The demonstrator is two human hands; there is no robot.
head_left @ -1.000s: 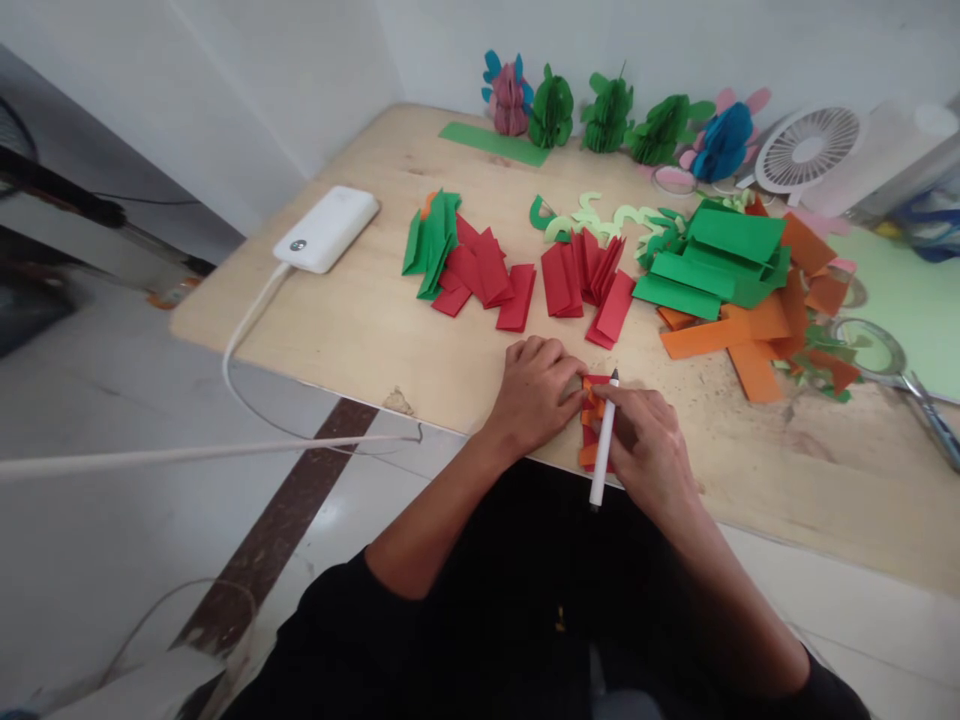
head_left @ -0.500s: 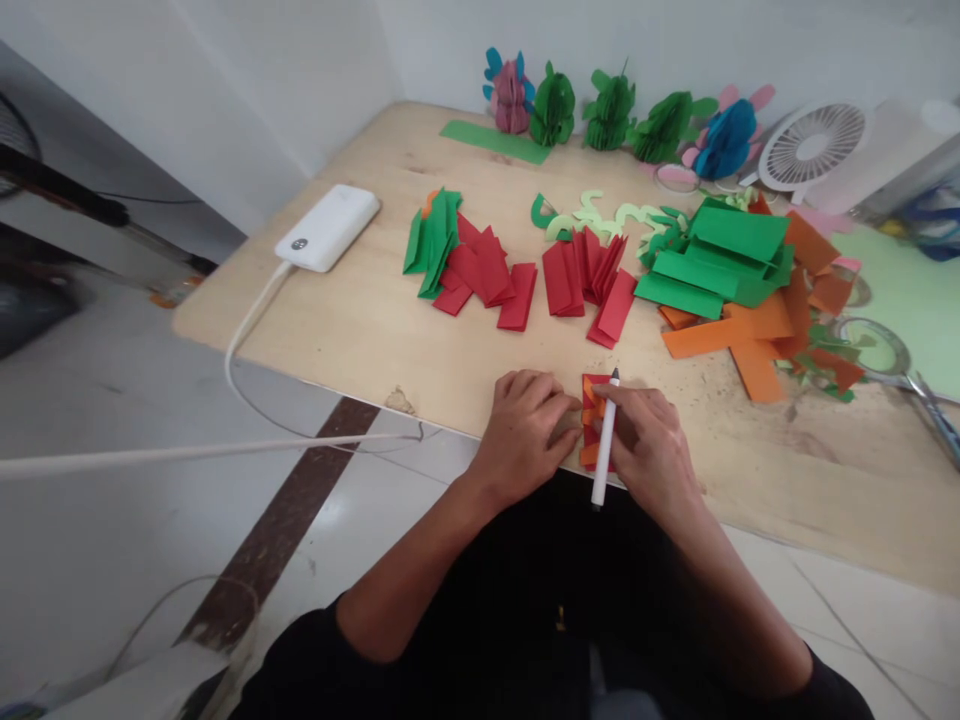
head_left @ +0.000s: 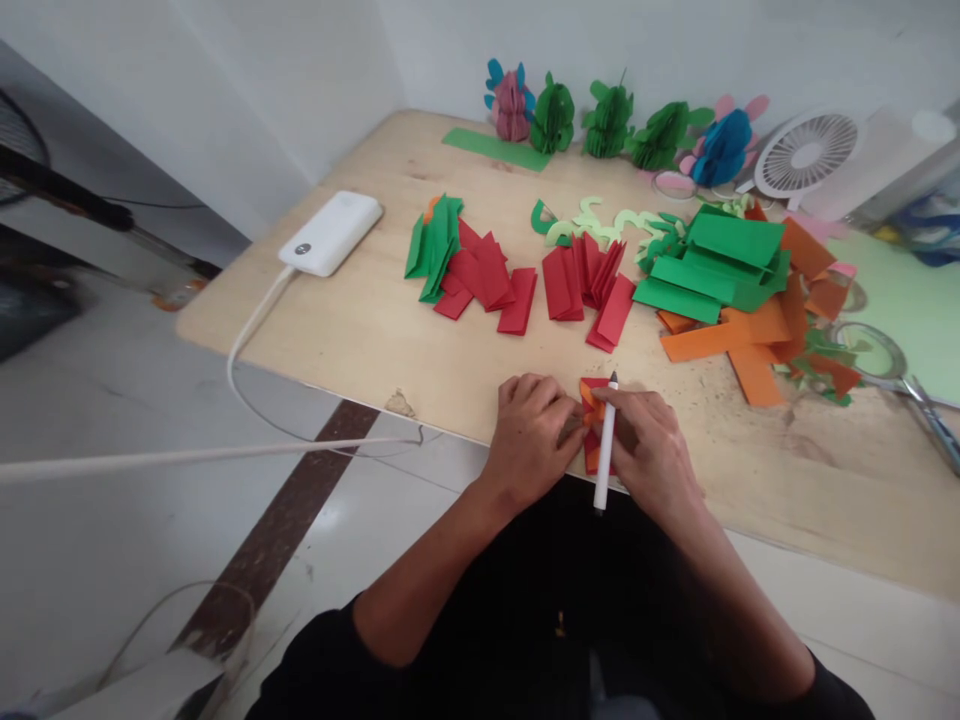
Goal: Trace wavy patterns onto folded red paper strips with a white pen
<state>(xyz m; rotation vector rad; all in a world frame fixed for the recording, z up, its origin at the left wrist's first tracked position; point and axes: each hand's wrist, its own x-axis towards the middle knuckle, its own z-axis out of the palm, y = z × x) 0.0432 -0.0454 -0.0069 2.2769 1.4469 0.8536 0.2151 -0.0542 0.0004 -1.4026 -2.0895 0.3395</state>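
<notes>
A red paper piece with orange pieces on it lies at the table's front edge, between my hands. My left hand has its fingers curled, thumb and index pinched at the left side of the orange pieces. My right hand holds a white pen with a dark tip pointing away from me, and its fingertips touch the paper's right side. The fingers partly hide the paper between them.
Folded red papers and green papers lie beyond my hands, with orange strips and scissors at right. A white power bank, honeycomb paper figures and a fan stand farther back.
My left fingertips have moved slightly right, onto the orange pieces on the red paper. My right hand still has the pen and has barely moved.
</notes>
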